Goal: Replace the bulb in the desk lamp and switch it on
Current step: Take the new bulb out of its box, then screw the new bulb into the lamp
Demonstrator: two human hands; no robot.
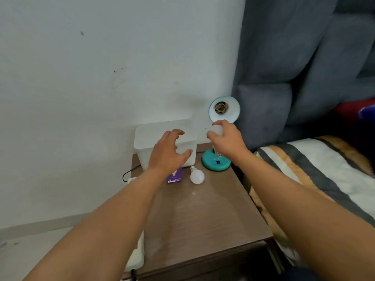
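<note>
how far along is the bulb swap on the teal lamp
Done: the lamp shade shows a bare socket, and one bulb lies on the table beside a purple box. In hand: the right hand holds another bulb just below the shade; the left hand hovers open. Left: screwing it in and switching on.

White plastic bin (pixel 186 148), purple box (pixel 174 176), striped bedding (pixel 316 165), grey curtain (pixel 294 57)

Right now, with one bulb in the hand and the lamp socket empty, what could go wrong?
1. The right hand holds a bulb just under the tilted lamp shade; pushing it in one-handed may tip the lamp, since the left hand holds nothing.
2. The other bulb lies loose on the table and could roll if bumped.
</note>
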